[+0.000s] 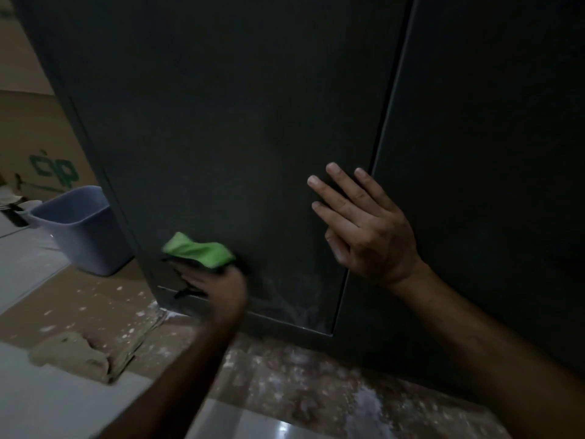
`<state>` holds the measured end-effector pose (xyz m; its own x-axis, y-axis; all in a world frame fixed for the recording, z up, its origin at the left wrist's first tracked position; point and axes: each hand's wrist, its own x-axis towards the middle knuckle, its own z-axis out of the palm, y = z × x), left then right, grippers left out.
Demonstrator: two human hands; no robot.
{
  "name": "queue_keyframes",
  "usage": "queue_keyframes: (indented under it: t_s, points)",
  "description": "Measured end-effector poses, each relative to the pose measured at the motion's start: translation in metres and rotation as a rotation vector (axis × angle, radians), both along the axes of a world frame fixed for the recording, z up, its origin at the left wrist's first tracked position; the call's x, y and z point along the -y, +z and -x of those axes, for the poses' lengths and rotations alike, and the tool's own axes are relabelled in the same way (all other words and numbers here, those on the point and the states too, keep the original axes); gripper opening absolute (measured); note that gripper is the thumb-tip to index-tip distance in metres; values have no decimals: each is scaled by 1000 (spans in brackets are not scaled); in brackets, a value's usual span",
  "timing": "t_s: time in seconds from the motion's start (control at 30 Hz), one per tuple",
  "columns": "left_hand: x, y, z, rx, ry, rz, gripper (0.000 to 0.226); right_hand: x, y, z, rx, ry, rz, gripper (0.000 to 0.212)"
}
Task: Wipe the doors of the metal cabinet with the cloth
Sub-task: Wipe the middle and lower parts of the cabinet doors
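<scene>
I have the metal cabinet (221,122) filling most of my view, dark and upright, and I place everything else by it. My left hand (210,285) is down at the cabinet's lower left corner, blurred, its grip clamped on the green cloth (198,251), which it presses against the bottom of the left door (240,172). The cloth is bunched, with a dark edge hanging under my fingers. Just to the right of the cloth, along the foot of that door, I see pale smeared streaks (294,299) on the metal.

My right hand (367,226) lies flat on the same door, higher than the cloth and close to the seam where the right door (490,153) begins; its fingers are straight and spread, holding nothing, with the fingertips pointing up and to the left.

To the left of the cabinet, near its side wall, a pale blue plastic bin (82,229) stands on the floor (285,375). Behind the bin, farther left, is a brown cardboard box (41,147) with green lettering. The floor in front of the cabinet is speckled with white dust, and a crumpled beige rag (72,356) lies on it, left of my left forearm
</scene>
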<state>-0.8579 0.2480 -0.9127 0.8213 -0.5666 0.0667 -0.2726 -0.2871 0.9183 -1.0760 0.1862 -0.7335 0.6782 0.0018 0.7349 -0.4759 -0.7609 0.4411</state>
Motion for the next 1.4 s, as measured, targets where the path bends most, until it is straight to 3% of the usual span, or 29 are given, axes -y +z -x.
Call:
queue_keyframes:
  t_s: [0.1, 0.17, 0.23, 0.3, 0.37, 0.43, 0.5, 0.57, 0.63, 0.77, 0.87, 1.0, 1.13, 1.3, 1.37, 1.4]
  points:
    - [-17, -12, 68, 108, -285, 166, 110, 0, -2, -1, 16, 4, 7, 30]
    - [-31, -17, 69, 352, -388, -10, 95, 1, -2, -1, 9, 4, 11, 30]
    - [-25, -15, 32, 424, -285, -35, 93, 1, -1, 1, -7, 1, 9, 29]
    - [-14, -1, 4, 270, -109, 161, 102, 0, 1, 3, -29, -11, 0, 30]
    - [-6, 13, 13, 253, -14, 296, 106, -1, 2, 4, -41, -22, -1, 30]
    - [-5, 7, 32, 509, -163, 294, 93, -2, 2, 2, -31, -21, -1, 30]
    - [-13, -15, 40, 1002, -451, 188, 61, -1, 0, 2, -24, -13, -4, 30]
    - [-24, -26, 31, 1313, -611, 114, 52, 0, -1, 2, -20, -13, -5, 30]
    - [-28, -21, 23, 1302, -635, 160, 50, 2, -2, 2, -24, -12, 2, 30]
    - [-32, -8, 47, 892, -594, 289, 52, 2, -1, 3, -36, -21, 4, 30]
    - [-30, -4, 62, 806, -559, 260, 63, 2, -1, 3, -40, -23, -2, 30]
    - [-19, -3, 50, 1002, -502, 243, 50, 3, -1, 3, -28, -11, 5, 29]
    - [3, -12, 54, 1204, -427, 248, 58, 5, -4, 1, -23, -8, 12, 29]
    - [-12, -45, 15, 1790, -899, 82, 76, 5, -4, 2, -10, 5, 11, 28]
    - [-17, -41, -13, 1825, -816, 87, 81, 5, -3, 3, -14, 10, 20, 28]
    - [-16, -37, -17, 1760, -707, 87, 82, 5, -3, 2, -16, 9, 20, 28]
